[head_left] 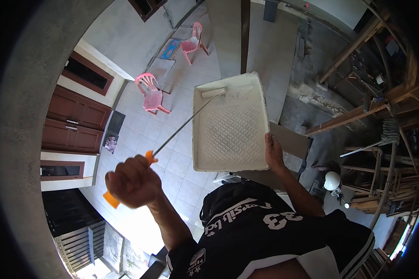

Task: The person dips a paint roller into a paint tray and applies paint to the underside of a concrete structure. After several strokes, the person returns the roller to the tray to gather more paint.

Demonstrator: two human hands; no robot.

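Note:
My left hand is closed around the orange handle of a paint roller, at the left of the view. From it a thin metal rod runs up to the pale roller head, which lies in the upper left part of a paint tray. The cream-coated tray has a raised diamond grid on its floor and whitish paint marks near its far end. At the tray's right edge, my right hand grips the rim, with its other fingers partly hidden under the tray.
Two pink plastic chairs stand on the tiled floor. A tall post rises beyond the tray. On the right are wooden beams, stacked timber and a white helmet. Brown doors are at the left.

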